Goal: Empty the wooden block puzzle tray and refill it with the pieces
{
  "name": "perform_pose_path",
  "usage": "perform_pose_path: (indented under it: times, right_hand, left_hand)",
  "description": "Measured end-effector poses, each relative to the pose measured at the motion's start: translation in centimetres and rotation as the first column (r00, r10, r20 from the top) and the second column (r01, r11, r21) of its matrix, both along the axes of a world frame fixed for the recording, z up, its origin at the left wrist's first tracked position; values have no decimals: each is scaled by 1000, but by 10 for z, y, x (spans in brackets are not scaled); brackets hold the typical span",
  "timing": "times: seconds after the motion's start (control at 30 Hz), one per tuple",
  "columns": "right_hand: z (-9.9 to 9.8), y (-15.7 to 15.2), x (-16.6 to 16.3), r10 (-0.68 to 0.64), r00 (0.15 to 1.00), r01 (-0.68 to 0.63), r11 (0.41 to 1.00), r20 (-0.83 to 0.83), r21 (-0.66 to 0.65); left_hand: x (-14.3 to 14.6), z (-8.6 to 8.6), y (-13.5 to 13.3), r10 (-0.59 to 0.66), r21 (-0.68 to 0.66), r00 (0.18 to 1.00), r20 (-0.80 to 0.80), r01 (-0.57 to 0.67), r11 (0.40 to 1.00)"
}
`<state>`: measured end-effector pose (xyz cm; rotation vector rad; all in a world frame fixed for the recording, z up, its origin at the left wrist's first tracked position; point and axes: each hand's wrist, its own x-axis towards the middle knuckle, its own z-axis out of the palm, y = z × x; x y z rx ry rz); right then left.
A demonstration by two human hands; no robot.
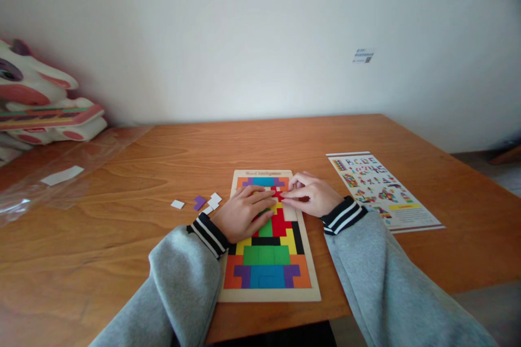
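A wooden puzzle board [269, 295] lies on the table, filled mostly with coloured block pieces. My left hand [246, 211] rests flat over its left middle, fingers stretched out toward the right and hiding the pieces below. From the right, my right hand [311, 194] reaches over the upper part of the board with thumb and fingertips pinched at a small red puzzle piece [278, 194]. Below the fingers sits a larger red area [279, 225] beside a green piece. A bare wooden patch [290, 212] shows by my right thumb.
Left of the board lie a purple piece [199, 203] and several white pieces [213, 201]. A printed pattern sheet [386, 190] lies at the right, partly under my right sleeve. Clear plastic wrapping [73, 168] and a toy keyboard [52, 116] are at the far left. A wall stands behind.
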<state>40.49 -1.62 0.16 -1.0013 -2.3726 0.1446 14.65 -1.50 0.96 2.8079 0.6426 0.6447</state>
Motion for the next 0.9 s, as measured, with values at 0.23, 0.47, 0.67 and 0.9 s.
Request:
perform_pose_path:
  times: [0.23,0.47,0.67,0.9]
  right_hand:
    - [-3,3,3,-118,992,112,988,-45,-108]
    - [-12,6,4,-152,978,121,971,-140,-206]
    - [-11,5,1,-173,974,135,962,-146,-238]
    - [-8,4,0,-171,976,137,964,-137,-228]
  left_hand:
    - [-1,0,-1,13,-18,998,-67,-14,1000]
    - [0,4,-3,-12,-28,995,-100,9,1000]
    - [0,1,-2,-17,-23,996,-93,14,1000]
    - [1,2,-2,-8,-30,994,-111,4,1000]
